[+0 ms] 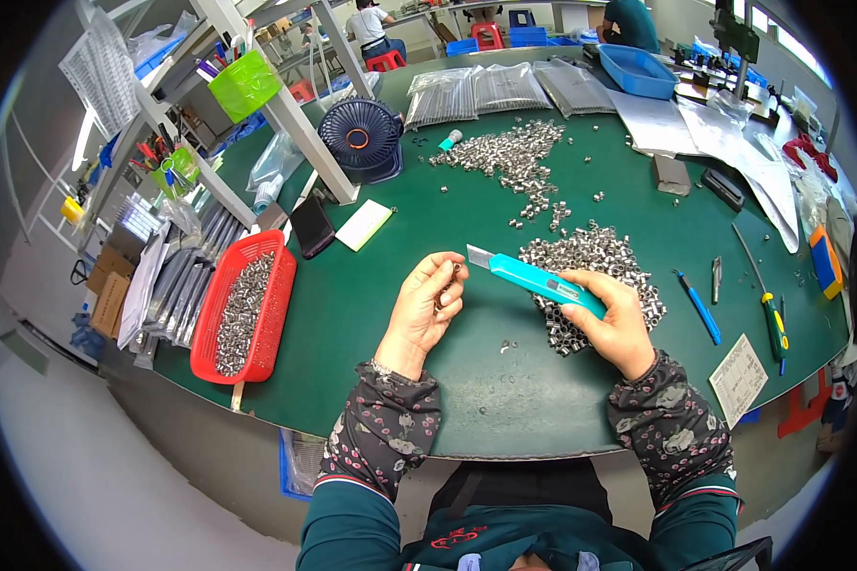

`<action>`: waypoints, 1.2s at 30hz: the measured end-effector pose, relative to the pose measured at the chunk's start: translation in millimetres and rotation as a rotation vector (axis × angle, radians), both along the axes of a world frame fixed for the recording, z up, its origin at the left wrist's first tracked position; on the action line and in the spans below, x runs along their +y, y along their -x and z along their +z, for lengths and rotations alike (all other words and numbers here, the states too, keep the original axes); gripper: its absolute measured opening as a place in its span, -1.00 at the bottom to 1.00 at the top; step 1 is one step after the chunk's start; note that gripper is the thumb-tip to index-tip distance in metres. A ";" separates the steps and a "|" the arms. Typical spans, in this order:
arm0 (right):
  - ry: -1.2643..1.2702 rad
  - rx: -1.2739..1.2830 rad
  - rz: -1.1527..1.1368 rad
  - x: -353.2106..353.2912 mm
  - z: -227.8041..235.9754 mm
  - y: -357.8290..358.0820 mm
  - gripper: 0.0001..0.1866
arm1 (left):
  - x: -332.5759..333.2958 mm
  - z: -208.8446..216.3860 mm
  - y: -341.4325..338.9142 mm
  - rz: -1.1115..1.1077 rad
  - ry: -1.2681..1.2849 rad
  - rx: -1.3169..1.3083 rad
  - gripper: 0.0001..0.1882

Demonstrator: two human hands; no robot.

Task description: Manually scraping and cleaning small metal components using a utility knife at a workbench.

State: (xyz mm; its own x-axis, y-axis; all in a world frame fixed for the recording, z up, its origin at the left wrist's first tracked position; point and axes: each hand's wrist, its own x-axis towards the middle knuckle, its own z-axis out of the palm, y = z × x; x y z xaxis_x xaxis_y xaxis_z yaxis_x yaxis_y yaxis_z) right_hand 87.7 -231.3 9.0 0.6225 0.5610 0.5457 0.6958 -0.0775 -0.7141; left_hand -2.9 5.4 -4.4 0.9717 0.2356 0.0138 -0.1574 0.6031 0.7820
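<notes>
We look down at a green table [486, 404] where two bare hands, our own, work close together near the middle. Our left hand [427, 300] is raised, its grip closed, thumb against fingertips, on a small metal ring [456, 269]; something metallic also shows lower among the curled fingers, though it is too small for us to say how many pieces are there. Our right hand [607, 316] has its grip wrapped around a turquoise cutter [548, 284], whose bare blade [479, 256] points left, toward the ring, near our left fingertips. We cannot tell whether the edge touches metal.

We judge the step in hand to be working one ring with the blade. The next move calls for a firm pinch on the ring, small strokes of the cutter, and fingertips kept behind the edge.

Just beyond and partly under our right hand lies a pile [595, 262] of similar rings; farther off, a looser scatter [505, 157] spreads across the table. To our left, a red basket [278, 319] holds more rings. To our right lie a blue tool [701, 312] and a screwdriver [774, 324].
</notes>
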 end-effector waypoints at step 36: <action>0.068 0.495 0.200 0.3 -7.7 2.5 -0.68 | -12.9 -1.8 -2.3 0.311 -0.341 -0.128 -0.87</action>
